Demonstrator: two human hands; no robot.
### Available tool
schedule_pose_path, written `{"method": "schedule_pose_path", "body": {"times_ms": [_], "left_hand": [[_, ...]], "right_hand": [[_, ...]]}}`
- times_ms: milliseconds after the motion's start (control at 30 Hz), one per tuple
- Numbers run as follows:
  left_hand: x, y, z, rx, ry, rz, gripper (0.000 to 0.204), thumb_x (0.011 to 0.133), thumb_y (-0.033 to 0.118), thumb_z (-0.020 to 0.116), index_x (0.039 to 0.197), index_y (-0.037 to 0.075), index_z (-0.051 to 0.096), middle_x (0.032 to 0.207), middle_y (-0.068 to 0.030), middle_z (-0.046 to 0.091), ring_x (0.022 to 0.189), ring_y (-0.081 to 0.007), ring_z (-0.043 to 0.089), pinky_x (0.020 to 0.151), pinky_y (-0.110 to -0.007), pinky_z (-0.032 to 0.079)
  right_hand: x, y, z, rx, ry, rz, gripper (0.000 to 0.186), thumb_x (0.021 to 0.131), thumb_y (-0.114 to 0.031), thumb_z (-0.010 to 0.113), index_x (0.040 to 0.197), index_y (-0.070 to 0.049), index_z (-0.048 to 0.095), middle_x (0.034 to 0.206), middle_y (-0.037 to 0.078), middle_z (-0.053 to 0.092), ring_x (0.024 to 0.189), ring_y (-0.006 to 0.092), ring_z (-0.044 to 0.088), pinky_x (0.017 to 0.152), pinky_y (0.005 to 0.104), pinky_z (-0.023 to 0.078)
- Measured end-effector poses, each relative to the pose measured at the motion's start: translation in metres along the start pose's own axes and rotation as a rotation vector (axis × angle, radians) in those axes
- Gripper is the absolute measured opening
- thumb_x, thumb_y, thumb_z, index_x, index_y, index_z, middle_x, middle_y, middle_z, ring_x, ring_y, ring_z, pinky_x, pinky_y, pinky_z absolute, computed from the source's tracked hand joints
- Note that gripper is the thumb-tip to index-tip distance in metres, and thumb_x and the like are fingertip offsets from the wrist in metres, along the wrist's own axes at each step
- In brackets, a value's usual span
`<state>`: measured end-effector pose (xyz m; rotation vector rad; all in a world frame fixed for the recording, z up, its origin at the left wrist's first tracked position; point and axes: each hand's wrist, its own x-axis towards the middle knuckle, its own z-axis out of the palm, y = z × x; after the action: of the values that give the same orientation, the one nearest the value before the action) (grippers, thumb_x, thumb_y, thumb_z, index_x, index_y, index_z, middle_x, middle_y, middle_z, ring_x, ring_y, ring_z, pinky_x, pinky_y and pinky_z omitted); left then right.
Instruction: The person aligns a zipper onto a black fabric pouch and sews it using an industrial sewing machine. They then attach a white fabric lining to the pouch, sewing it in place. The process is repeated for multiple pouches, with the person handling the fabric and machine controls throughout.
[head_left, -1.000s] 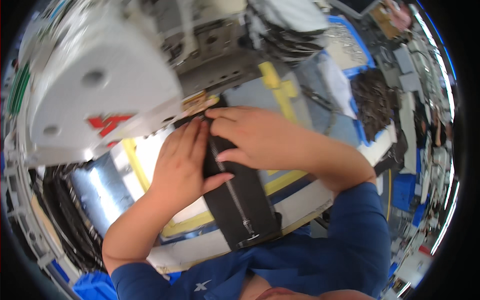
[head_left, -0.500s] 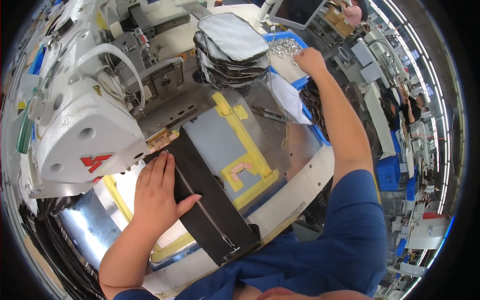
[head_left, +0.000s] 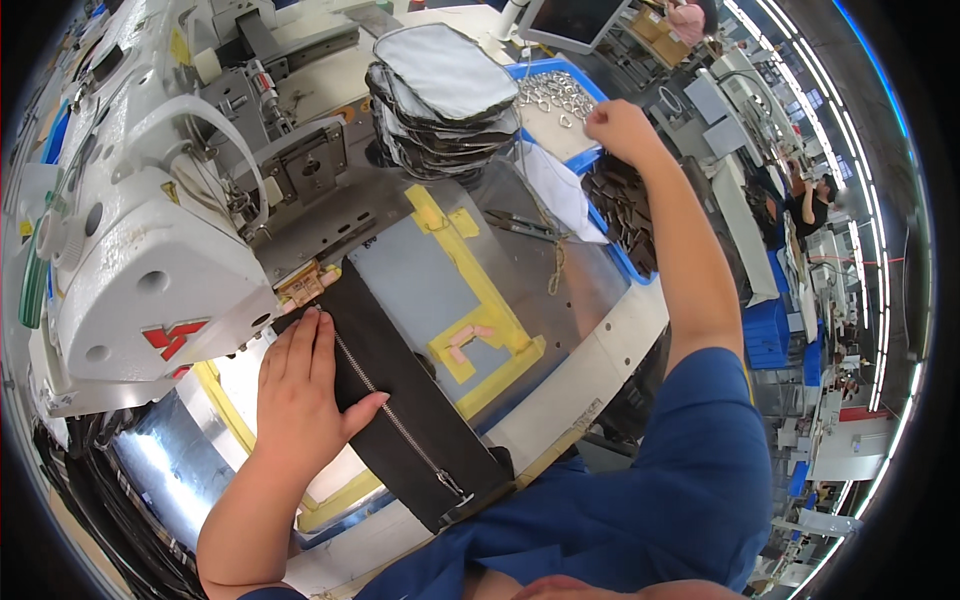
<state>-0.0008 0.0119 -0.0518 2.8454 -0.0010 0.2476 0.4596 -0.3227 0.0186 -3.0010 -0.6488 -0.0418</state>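
My left hand (head_left: 300, 390) lies flat, fingers spread, on a long black fabric strip (head_left: 420, 440) with a zipper down its middle. The strip lies on the metal bed, its far end under the white sewing machine (head_left: 150, 270). My right arm reaches far across the table. My right hand (head_left: 615, 125) hovers with fingers curled together over a blue tray (head_left: 590, 90) holding several small metal rings (head_left: 550, 95). Whether anything is pinched in those fingers is hidden.
A stack of grey padded panels (head_left: 445, 100) stands behind the bed. Yellow tape (head_left: 480, 300) outlines a template on the plate. Thread snips (head_left: 525, 228), a white cloth (head_left: 555, 190) and dark cut pieces (head_left: 610, 205) lie to the right. Another person (head_left: 810, 205) works far right.
One second ago both hands pressed the black strip by the machine. My right hand then left it and reached out to the blue tray. The left hand stayed on the strip.
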Motion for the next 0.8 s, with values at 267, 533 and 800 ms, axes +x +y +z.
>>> {"method": "schedule_pose_path", "body": {"times_ms": [267, 533, 800], "left_hand": [[0.004, 0.001, 0.005, -0.001, 0.011, 0.028, 0.103, 0.081, 0.053, 0.087, 0.153, -0.010, 0.050, 0.157, -0.0258, 0.052, 0.140, -0.0434, 0.052, 0.120, -0.052, 0.041], [0.001, -0.002, 0.004, -0.026, -0.004, 0.009, 0.104, 0.080, 0.047, 0.088, 0.157, -0.008, 0.047, 0.160, -0.0258, 0.049, 0.143, -0.0459, 0.050, 0.122, -0.053, 0.039], [0.001, 0.001, 0.002, -0.021, 0.021, 0.024, 0.099, 0.084, 0.052, 0.085, 0.153, -0.010, 0.051, 0.157, -0.0252, 0.053, 0.142, -0.0427, 0.051, 0.120, -0.052, 0.040]], "right_hand": [[-0.039, 0.073, 0.019, 0.036, 0.120, 0.073, 0.039, 0.081, -0.023, 0.085, 0.115, -0.003, 0.080, 0.098, 0.016, 0.078, 0.095, 0.0299, 0.076, 0.090, 0.0415, 0.059], [-0.038, 0.064, 0.027, 0.047, 0.035, 0.004, 0.035, 0.082, -0.013, 0.087, 0.115, -0.006, 0.079, 0.092, 0.011, 0.076, 0.092, 0.0288, 0.074, 0.087, 0.0410, 0.058], [-0.050, 0.060, 0.010, 0.133, 0.126, -0.065, 0.023, 0.088, -0.010, 0.084, 0.108, 0.000, 0.078, 0.087, 0.014, 0.076, 0.082, 0.0258, 0.075, 0.080, 0.0377, 0.058]]}}
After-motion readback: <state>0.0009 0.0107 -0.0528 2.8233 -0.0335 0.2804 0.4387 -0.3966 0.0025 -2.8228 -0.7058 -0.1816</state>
